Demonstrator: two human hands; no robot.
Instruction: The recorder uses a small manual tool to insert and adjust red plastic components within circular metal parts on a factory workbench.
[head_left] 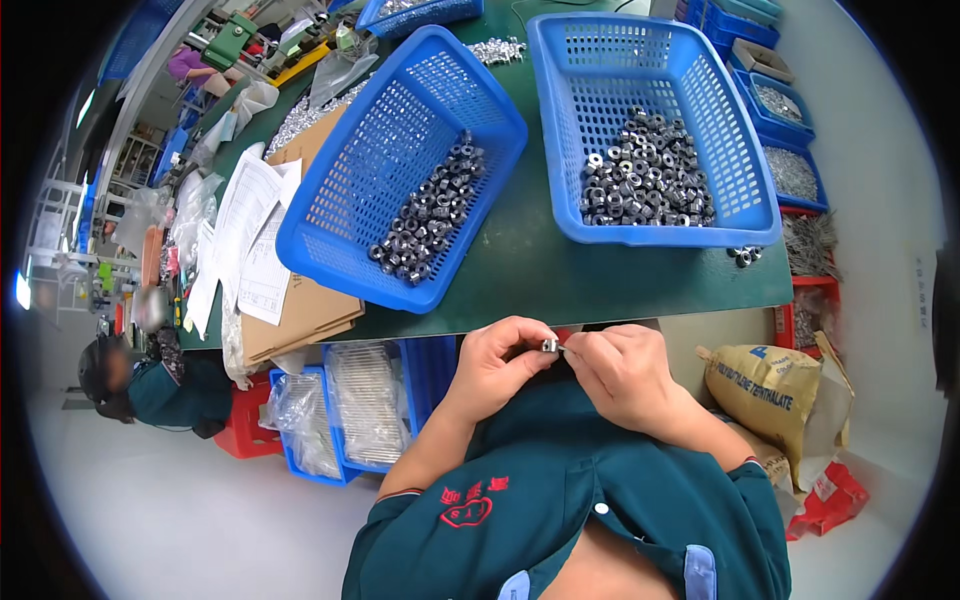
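In front of my chest, just off the near table edge, my left hand [503, 366] pinches a small shiny metal part [549, 345] between thumb and finger. The part looks like a short collar with an opening. Close beside it, my right hand [622, 372] is closed, its fingertips pinched at the part's right side; what they grip is too small to make out. Beyond my hands, a blue perforated basket [370, 150] on the left and another blue basket [725, 125] on the right each hold a heap of small metal collars [650, 175].
Both baskets stand on a green table [500, 255]. Papers [250, 215] lie on cardboard [310, 320] at left. Under the table are blue bins of bagged rods [367, 400]. Filled sacks [765, 395] stand at right. A seated person [180, 390] is at far left.
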